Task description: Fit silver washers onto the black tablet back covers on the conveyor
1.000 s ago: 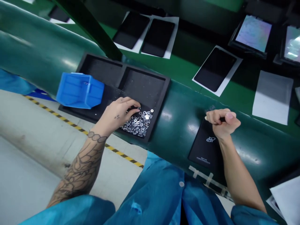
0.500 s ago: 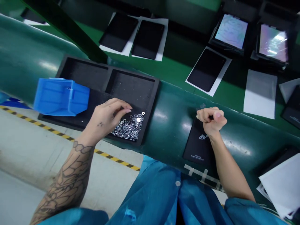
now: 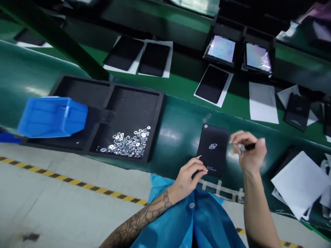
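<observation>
Black foam tray holds metal washers; left hand open on tablet; right hand pinches something blurred.

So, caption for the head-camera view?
Left hand at a black tablet's edge, right hand pinching a dark tool, washers in a foam tray nearby.

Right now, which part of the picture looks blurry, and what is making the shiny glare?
In the head view, the right hand and its dark tool look blurred, while the metal washers stay sharp and sparkle; the glossy device screen shows rainbow glare.
</observation>
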Tool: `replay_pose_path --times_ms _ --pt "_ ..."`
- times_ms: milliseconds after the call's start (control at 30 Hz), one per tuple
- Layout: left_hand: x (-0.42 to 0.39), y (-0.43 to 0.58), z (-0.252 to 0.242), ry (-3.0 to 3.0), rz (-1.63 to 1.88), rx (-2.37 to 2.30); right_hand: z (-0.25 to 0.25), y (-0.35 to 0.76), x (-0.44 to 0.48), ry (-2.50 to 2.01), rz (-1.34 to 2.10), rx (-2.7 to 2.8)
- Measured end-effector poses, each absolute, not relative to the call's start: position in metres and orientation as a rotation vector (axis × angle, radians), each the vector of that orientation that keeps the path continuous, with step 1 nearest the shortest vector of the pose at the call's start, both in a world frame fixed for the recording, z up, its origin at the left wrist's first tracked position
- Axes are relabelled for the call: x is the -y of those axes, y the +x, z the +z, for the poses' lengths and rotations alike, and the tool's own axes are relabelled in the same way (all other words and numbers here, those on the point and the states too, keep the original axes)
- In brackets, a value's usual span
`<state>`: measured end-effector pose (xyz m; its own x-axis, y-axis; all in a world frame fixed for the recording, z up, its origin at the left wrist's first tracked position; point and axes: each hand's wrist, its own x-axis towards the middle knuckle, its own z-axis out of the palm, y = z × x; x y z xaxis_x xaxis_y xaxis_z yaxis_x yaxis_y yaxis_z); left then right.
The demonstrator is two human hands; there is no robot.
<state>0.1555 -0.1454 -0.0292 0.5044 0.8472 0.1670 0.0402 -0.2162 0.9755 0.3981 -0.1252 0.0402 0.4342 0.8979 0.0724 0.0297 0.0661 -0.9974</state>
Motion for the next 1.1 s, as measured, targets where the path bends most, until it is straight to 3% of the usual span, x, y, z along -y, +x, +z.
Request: replay_pose_path --times_ms 167,333,433,767,933,1000,1100 --pt "0.150 0.150 -0.035 1.626 0.869 -0.786 0.019 0.395 0.231 -1.972 0.823 0.624" --pt "0.129 0.167 -0.035 1.517 0.800 -0.816 -0.009 0.363 0.252 -1.858 1.018 0.405" --pt "0.111 0.172 -0.039 1.379 0.803 -0.826 -0.005 0.373 0.237 -1.725 1.110 0.368" --pt "0.101 0.096 -0.052 1.579 0.858 -1.067 0.058 0.583 0.123 -1.624 0.655 0.539" --pt "0.113 0.093 -0.057 1.766 0.977 -1.173 0.041 0.641 0.090 -2.188 0.344 0.497" --pt "0.113 0.097 -0.057 1.790 1.024 -1.189 0.027 0.628 0.071 -2.241 0.234 0.636" --pt "0.111 0.100 -0.056 1.849 0.996 -1.155 0.005 0.583 0.024 -2.180 0.333 1.084"
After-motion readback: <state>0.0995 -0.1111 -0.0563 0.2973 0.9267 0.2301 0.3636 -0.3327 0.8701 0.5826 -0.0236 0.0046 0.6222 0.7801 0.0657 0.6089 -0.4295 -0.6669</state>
